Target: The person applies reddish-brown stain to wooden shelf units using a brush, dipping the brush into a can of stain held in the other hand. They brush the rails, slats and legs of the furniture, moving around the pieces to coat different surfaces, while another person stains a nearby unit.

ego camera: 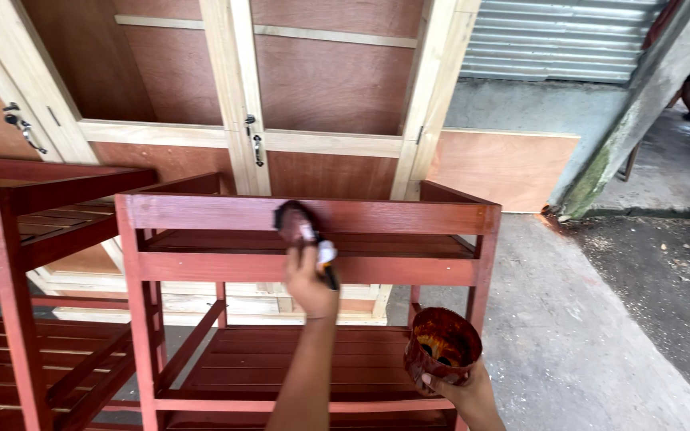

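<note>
You are finding open air above the red rack's top rail and over the concrete floor to its right. The second rack is crowding your left, and the pale wardrobe frame is standing close behind, blocking reach.

An unpainted wooden cabinet stands behind, beside a plywood sheet and corrugated metal shutter.

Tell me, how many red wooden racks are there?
2: one red rack under the left hand with its brush; another rack at left, partly cut off.
</note>
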### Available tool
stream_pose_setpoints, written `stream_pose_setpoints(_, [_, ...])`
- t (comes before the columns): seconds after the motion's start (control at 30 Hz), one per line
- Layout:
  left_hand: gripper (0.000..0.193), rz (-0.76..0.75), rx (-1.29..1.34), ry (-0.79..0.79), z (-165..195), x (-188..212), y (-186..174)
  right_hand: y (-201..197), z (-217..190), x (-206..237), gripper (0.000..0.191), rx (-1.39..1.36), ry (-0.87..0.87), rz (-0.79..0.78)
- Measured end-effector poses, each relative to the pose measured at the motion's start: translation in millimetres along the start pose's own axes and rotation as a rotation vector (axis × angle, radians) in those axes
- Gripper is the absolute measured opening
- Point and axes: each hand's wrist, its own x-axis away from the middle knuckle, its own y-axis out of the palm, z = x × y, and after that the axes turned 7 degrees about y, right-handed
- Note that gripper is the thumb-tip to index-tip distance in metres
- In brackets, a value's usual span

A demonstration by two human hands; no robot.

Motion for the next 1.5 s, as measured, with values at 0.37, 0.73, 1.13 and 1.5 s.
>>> stream_pose_setpoints(0.37, [0.021,-0.418,0.425,0.018,175,87,112,-99,39,-5,0.095,-0.041,0.026,0.099])
stream_pose_setpoints(0.73, [0.032,-0.411,0.233,0.230,207,89,167,-174,33,9,0.095,0.019,0.093,0.155])
stream_pose_setpoints(1.13, [0.026,-0.639,0.454,-0.219,189,229,71,-182,56,12,0.094,-0.021,0.089,0.071])
stream_pose_setpoints(1.5, [0.022,-0.949,0.843,-0.455,197,130,12,-163,71,20,0.098,-0.101,0.028,-0.035])
